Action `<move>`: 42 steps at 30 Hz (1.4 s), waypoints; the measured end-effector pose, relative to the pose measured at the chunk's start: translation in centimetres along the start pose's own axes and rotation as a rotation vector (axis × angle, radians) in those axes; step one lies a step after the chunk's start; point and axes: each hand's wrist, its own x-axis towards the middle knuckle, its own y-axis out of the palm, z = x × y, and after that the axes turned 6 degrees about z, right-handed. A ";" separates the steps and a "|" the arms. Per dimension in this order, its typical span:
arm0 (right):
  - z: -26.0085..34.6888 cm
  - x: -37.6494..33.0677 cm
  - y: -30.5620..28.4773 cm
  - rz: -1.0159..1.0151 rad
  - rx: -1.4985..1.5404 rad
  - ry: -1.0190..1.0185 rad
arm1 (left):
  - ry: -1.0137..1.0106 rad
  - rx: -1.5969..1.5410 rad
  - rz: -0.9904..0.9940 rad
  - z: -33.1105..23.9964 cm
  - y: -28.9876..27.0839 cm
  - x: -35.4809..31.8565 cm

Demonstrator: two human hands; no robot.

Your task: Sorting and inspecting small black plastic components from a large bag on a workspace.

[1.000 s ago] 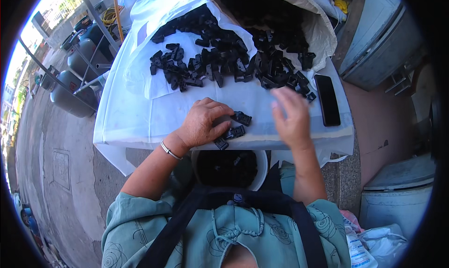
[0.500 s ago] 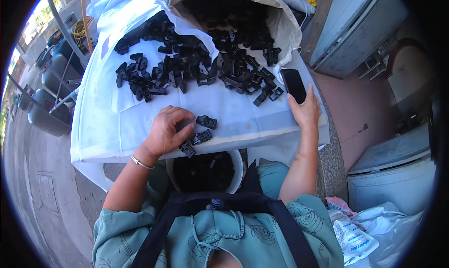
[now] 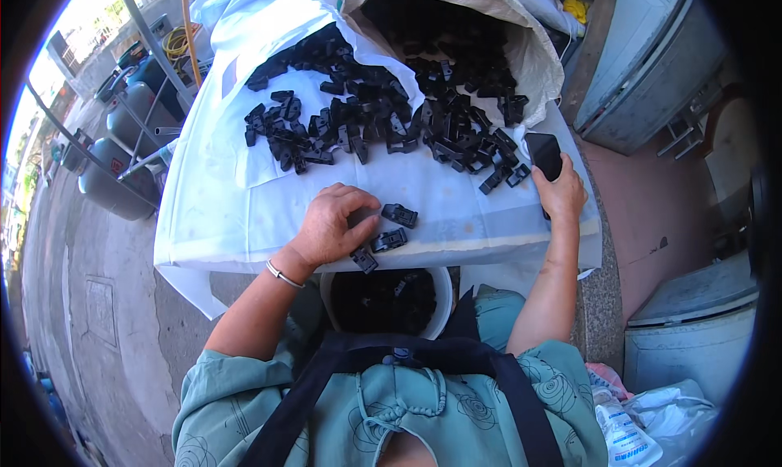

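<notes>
My left hand (image 3: 332, 222) rests palm down on the white sheet (image 3: 220, 198) near its front edge, fingers curled over small black plastic parts (image 3: 389, 240) lying beside it. A silver bracelet (image 3: 283, 274) circles that wrist. My right hand (image 3: 560, 194) lies at the sheet's right side, fingers on a black phone (image 3: 543, 154). A large heap of black plastic parts (image 3: 383, 116) spreads across the sheet's middle. Below the edge, a white bucket (image 3: 444, 292) holds more black parts.
An open woven sack (image 3: 521, 43) full of black parts lies at the back of the sheet. Grey gas cylinders (image 3: 114, 178) and a metal frame stand on the left. A grey box (image 3: 692, 337) and plastic bags (image 3: 652, 422) are at the lower right.
My right hand moved from the middle of the sheet out to the right and onto the phone. My left hand stayed on the small parts near the front edge.
</notes>
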 end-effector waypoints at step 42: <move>10.9 -11.5 1.5 0.092 0.745 -1.051 | -0.283 0.237 -0.077 0.5 0.5 1.6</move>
